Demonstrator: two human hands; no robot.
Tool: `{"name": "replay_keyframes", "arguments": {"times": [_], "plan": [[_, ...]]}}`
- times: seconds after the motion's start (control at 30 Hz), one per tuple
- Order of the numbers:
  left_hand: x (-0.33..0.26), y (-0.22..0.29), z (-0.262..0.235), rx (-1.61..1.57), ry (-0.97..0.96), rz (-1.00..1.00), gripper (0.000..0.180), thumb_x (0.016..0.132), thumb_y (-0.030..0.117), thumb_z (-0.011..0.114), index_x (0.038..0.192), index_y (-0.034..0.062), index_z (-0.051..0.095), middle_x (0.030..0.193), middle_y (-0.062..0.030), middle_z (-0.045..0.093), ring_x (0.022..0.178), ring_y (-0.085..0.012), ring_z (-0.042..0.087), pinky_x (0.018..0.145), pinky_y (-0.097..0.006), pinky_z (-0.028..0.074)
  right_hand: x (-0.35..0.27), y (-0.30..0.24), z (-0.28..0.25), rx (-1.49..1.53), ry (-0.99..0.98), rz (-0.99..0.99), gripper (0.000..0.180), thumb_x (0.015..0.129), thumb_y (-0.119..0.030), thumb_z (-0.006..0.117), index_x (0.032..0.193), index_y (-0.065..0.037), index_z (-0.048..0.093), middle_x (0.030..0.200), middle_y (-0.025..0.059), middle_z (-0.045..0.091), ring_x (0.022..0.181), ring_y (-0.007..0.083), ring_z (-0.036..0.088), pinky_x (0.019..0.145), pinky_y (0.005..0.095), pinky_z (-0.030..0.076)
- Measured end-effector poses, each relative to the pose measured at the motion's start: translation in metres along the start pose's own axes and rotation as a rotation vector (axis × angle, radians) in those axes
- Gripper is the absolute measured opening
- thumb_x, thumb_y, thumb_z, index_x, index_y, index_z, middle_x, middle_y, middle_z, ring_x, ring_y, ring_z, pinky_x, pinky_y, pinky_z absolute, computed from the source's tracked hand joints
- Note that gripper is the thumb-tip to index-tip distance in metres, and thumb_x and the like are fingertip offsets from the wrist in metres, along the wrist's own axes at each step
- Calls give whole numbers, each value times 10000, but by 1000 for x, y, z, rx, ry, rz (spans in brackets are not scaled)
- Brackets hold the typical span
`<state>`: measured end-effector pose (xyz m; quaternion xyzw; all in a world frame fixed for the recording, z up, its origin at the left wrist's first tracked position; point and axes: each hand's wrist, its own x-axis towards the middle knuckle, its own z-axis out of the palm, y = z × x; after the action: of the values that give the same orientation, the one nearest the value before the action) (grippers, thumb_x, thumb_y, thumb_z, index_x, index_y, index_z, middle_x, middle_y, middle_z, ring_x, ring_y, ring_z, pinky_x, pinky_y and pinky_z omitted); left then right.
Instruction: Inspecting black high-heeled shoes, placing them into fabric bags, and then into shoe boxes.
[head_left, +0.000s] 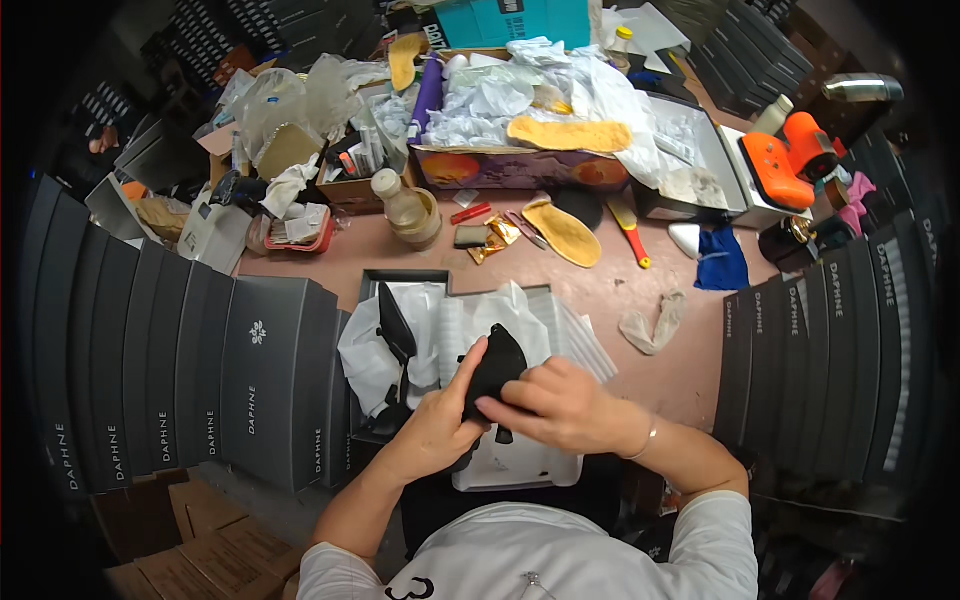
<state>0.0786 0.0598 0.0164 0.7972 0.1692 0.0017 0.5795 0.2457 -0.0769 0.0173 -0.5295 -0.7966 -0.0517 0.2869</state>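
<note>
A black shoe (499, 362) is held up in front of me, above a white tray (520, 472). My left hand (440, 424) is closed around its left side, with the thumb lying along it. The fingers of my right hand (556, 404) are bent and pressed against its lower right part; whether they pinch anything small is hidden. Just left of the hands stands an open grey shoebox (405, 277) lined with white tissue paper (366, 350). Another black shoe (396, 325) lies in that box on the paper.
Stacked dark shoeboxes wall in both sides, on the left (262, 370) and right (800, 340). Across the table lie a yellow insole (563, 235), a red-yellow brush (632, 236), a blue cloth (722, 262) and a bottle in a jar (408, 215). A paper-filled carton (520, 168) stands behind.
</note>
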Motion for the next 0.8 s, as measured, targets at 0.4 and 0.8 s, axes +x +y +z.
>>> {"name": "replay_keyframes", "arguments": {"times": [0.4,0.8], "plan": [[-77,4,29,38,0,-44,747,877,64,589,1488,42,160,849,-206,651,786,-304,663,739,-355,491,-34,-81,-26,35,110,248,446,723,-73,617,1168,-55,632,916,62,582,777,207,567,648,312,417],[-120,-11,33,212,0,23,764,860,64,577,1486,38,140,811,-256,639,750,-406,638,700,-439,480,-30,-118,8,-179,-80,123,371,807,-185,566,1154,-72,636,872,25,504,755,164,524,644,309,379]]}}
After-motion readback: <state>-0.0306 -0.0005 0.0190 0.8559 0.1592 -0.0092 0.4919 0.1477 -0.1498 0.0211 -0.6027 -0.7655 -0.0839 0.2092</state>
